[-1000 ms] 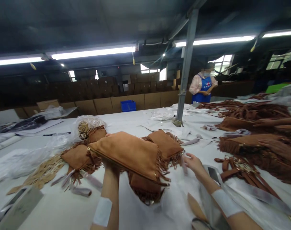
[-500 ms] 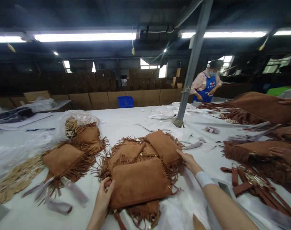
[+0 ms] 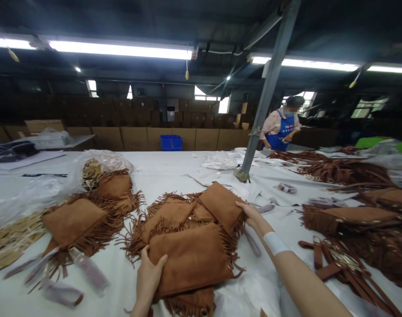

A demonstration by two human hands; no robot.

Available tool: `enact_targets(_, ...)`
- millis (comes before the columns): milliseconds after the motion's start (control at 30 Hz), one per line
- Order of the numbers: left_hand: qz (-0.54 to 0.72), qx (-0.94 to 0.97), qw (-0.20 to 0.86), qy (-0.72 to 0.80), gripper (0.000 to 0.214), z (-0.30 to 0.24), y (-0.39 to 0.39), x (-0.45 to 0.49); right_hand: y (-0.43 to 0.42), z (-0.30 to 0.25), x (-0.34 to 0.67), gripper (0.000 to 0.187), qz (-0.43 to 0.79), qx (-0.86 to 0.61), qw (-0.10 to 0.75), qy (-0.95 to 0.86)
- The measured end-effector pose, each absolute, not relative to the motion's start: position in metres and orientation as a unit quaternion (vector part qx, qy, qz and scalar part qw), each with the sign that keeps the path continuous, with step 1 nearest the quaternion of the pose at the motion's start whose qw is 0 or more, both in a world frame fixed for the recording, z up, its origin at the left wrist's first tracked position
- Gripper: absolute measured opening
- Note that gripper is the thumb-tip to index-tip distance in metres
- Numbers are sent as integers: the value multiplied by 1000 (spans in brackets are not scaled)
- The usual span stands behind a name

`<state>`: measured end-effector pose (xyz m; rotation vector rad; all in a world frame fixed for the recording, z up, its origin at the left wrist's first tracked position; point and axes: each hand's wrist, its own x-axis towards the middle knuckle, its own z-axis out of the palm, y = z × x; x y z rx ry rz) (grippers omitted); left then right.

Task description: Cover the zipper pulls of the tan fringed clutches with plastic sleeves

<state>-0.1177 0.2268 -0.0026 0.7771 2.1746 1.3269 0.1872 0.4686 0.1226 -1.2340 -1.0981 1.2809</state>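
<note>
A brown suede-like fringed bag (image 3: 191, 259) lies tilted at the front of a pile. My left hand (image 3: 150, 272) grips its left end, thumb on the upper face and fingers around the edge. Behind it to the right is a second brown fringed bag (image 3: 221, 204); my right hand (image 3: 253, 216) has closed on its right edge, with the underside fingers hidden. Another fringed bag (image 3: 171, 213) lies in the pile just left of that one. More fringe and a metal ring show beneath the front bag.
Fringed bags (image 3: 73, 220) and clear plastic (image 3: 32, 198) lie to the left. Brown bags (image 3: 366, 215) and straps with metal fittings (image 3: 336, 259) cover the right side. A slanting grey post (image 3: 267, 92) rises from the white table (image 3: 158, 169). A co-worker (image 3: 280, 125) stands beyond.
My left hand has shifted its grip, its thumb now further over the front bag. At the far right, a raised brown bag and another person's hands have gone from view.
</note>
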Motion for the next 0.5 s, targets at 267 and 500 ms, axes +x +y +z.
enact_targets(267,532,333,230,744,60,-13,217,-126,428,228,167,25,503,-427,510,-552)
enact_targets(500,560,342,184,732,48,26,151,-113,325,290,143,22,384,-347,451,-727)
